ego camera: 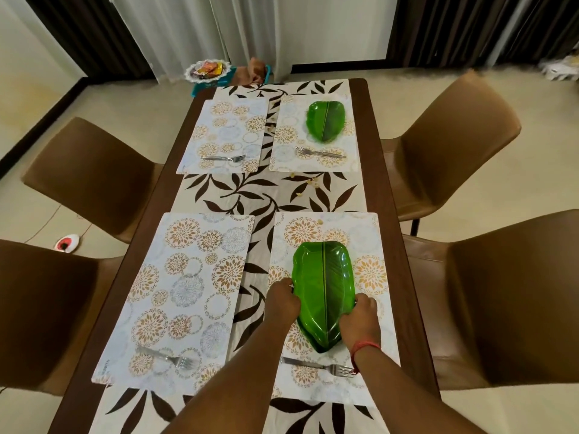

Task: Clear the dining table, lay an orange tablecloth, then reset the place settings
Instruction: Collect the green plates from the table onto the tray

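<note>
A green leaf-shaped plate (324,289) lies on the near right placemat (363,242). My left hand (283,300) grips its left rim and my right hand (362,316) grips its right rim. A fork (319,366) lies on that mat below the plate. A second green leaf plate (326,120) sits on the far right placemat (288,158) with a fork (319,152) beside it. The near left placemat (175,292) and far left placemat (225,133) each carry only a fork (169,358) (224,158). A leaf-patterned runner (260,189) covers the brown table (385,195).
Brown chairs stand at each side: two on the left (91,177) (40,308) and two on the right (451,142) (507,302). Crumbs (308,182) dot the runner. A teal basket with colourful items (210,73) sits on the floor beyond the table. A small red-and-white object (66,243) lies on the floor at left.
</note>
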The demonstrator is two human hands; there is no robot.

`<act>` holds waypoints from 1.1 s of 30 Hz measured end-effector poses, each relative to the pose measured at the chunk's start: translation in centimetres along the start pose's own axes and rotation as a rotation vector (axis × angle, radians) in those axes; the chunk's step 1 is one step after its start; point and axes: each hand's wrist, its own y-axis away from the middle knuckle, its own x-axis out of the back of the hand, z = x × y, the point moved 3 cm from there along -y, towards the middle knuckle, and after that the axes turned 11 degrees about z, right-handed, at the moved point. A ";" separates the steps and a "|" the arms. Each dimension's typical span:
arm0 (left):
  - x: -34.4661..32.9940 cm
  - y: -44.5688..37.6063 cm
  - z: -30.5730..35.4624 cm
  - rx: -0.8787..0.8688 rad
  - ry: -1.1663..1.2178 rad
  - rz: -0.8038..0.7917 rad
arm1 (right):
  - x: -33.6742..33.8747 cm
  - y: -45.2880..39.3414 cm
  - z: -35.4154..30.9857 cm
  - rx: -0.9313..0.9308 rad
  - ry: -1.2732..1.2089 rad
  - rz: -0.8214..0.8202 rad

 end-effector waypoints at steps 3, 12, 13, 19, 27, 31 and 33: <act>-0.4 -0.4 0.1 -0.010 -0.015 -0.006 | 0.2 -0.5 0.1 0.006 0.048 0.000; -1.0 -0.7 -0.3 0.039 -0.036 -0.059 | 0.0 -1.0 0.3 -0.041 0.113 -0.051; -1.0 -0.7 -0.3 0.048 -0.033 -0.068 | 0.0 -1.1 0.4 -0.049 0.118 -0.061; -1.4 -0.6 -0.9 0.105 -0.033 -0.128 | -0.5 -1.6 0.2 -0.089 0.027 -0.084; -0.7 0.1 0.3 0.104 -0.073 -0.127 | 0.7 -1.8 0.5 -0.076 -0.121 -0.076; -0.2 1.0 1.9 0.080 -0.052 -0.108 | 2.2 -1.8 0.6 -0.056 -0.168 -0.053; 0.1 1.4 2.6 0.069 -0.028 -0.091 | 3.0 -1.9 0.5 -0.041 -0.181 -0.047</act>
